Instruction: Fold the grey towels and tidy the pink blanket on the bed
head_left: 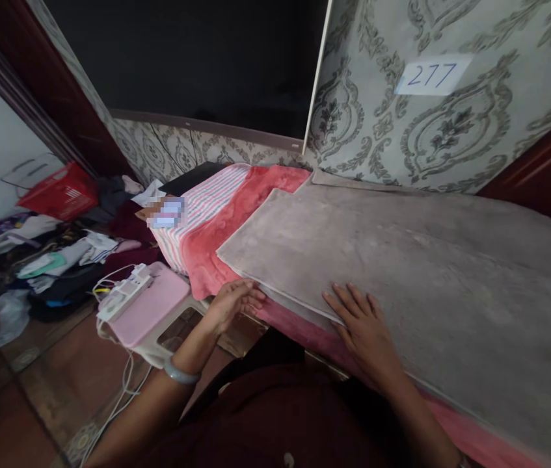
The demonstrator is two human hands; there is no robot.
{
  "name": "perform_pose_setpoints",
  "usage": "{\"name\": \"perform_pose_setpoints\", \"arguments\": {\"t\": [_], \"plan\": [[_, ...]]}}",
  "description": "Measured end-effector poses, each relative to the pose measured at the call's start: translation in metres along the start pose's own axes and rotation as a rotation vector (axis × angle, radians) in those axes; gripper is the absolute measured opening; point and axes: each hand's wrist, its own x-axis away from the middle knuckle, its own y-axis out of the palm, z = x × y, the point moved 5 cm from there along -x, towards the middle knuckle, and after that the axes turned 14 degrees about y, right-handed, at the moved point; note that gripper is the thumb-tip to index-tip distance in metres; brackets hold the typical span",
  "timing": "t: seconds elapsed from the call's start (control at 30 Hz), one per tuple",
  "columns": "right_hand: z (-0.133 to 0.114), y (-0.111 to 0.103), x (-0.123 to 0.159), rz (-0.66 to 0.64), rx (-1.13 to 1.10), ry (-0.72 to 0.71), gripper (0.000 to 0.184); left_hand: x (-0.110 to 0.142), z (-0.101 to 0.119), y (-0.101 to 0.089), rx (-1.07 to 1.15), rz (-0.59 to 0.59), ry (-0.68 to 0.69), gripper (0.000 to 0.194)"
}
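A grey blanket (431, 279) lies spread over a long surface, its front edge running near my body. Flat on it, close to that edge, rests my right hand (363, 325), fingers apart. My left hand (236, 302), with a pale bangle on the wrist, is at the near edge by the left corner; its fingers are loosely bent and I see nothing held in them. Under the grey blanket a red cloth (207, 260) shows along the left and front. Farther left lies a pink-and-white striped cloth (216, 188).
A pink-topped stool (158, 305) with a white power strip (126, 292) and cables stands at the left. Beyond it are piled clothes (67, 260) and a red basket (60, 195). A large dark screen (197, 65) and a paper marked 277 (434, 75) are on the wall.
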Motion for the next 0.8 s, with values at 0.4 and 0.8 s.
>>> {"name": "perform_pose_setpoints", "arguments": {"t": [0.4, 0.8], "plan": [[-0.008, -0.010, -0.009, -0.083, -0.109, 0.030, 0.046, -0.061, 0.048, -0.023, 0.201, 0.418, 0.171, 0.022], [0.045, -0.010, -0.095, -0.130, -0.956, 0.380, 0.056, -0.094, 0.086, 0.020, 0.153, 0.391, 0.258, 0.009]]}}
